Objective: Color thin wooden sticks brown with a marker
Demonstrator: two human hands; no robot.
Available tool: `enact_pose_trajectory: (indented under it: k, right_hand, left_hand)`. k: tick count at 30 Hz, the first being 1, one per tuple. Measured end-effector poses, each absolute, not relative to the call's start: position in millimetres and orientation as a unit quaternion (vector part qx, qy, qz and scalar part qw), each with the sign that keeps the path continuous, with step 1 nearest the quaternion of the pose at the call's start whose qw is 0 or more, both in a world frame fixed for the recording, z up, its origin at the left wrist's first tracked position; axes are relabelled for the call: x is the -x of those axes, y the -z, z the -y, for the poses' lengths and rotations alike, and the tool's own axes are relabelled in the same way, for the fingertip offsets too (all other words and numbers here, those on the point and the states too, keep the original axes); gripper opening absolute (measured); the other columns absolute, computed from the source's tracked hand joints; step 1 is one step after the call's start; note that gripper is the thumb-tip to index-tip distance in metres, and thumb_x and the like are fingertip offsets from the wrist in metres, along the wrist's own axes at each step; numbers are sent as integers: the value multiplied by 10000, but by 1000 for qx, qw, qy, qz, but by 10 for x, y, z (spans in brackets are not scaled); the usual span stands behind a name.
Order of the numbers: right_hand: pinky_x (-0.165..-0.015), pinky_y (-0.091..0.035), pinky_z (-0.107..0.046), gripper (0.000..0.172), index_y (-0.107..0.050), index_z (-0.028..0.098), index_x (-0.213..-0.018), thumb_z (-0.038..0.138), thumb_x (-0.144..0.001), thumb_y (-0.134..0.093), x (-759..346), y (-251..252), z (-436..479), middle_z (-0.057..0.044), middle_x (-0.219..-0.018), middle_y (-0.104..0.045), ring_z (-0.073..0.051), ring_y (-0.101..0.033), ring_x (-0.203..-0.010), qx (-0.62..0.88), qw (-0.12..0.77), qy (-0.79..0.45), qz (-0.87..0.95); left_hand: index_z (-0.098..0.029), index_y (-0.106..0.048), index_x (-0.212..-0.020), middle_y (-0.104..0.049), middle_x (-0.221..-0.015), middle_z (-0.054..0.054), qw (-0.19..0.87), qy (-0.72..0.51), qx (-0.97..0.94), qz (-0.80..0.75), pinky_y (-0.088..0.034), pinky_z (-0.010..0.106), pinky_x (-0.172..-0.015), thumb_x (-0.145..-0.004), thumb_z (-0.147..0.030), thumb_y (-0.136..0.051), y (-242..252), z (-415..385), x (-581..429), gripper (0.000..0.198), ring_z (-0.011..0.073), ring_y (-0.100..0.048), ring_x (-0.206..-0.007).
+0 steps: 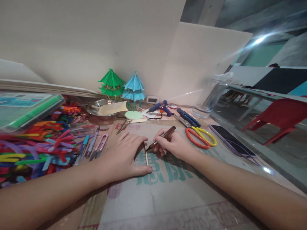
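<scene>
Flattened cardboard sheet (172,195) with green printed characters covered the worktop. White boards (206,60) leaned upright behind it.

Far left: a heaped pile of coloured pipe cleaners (35,148), with a green plastic case (26,110) resting on top of it. Far right, beyond the table edge: a red chair (283,116).

Left hand (122,156) lay palm down on the cardboard, fingers spread and flat, thumb stretched out toward the right. Right hand (176,145) rested just beside it, its heel on the cardboard, fingers closed in a writing pinch around a brown pen (162,137).

Back row: metal bowl (103,107) with a tan sheet in it, clear water bottle (213,94), green paper pagoda (111,83) and blue paper pagoda (134,87) standing side by side.

Right of the right hand: dark phone (230,139) lying flat, then orange-and-yellow scissors (200,137) between the phone and the hand. Blue glue gun (160,107) and blue-handled pliers (188,117) lay behind the scissors.

Left of the left hand: several pens (82,148) and purple thread snips (102,143) at the foot of the pipe-cleaner pile.

Smallest: a thin wooden stick (146,157) lay flat on the cardboard in the gap between the left forefinger and thumb. The pen tip met the stick near its far end. Whether the left hand touched the stick could not be told.
</scene>
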State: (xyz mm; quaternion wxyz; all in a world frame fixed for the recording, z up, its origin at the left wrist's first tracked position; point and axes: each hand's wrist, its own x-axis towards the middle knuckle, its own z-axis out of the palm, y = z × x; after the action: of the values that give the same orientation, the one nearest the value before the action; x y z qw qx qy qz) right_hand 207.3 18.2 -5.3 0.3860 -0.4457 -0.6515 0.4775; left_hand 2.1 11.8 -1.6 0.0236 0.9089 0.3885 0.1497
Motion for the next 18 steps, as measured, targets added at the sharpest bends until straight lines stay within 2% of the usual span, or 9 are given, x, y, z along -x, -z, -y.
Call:
enact_pose_trajectory:
  k: [13,18]
  right_hand:
    - [-435,-436,-205,218,-519,186,-778,390,-801,-589,-2067,68,-194,20,-578,-630,-82,-515,-432,439,406,-466,653]
    - [-442,-446,-213,205,-513,193,-783,384,-799,-586,-2065,53,-187,35,-554,-615,-89,-517,-435,441,403,-463,654]
  left_hand:
    - [-171,-558,-1200,-607,-1166,125,34,-154,-909,-385,-371,506,-986,-676,-610,-704,23,-119,-17,700,350,-511,-1126]
    - [-192,-559,-1191,-628,-1153,104,11,-149,-914,-377,-267,564,-1063,-689,-627,-681,2,-110,-20,676,353,-527,-1113]
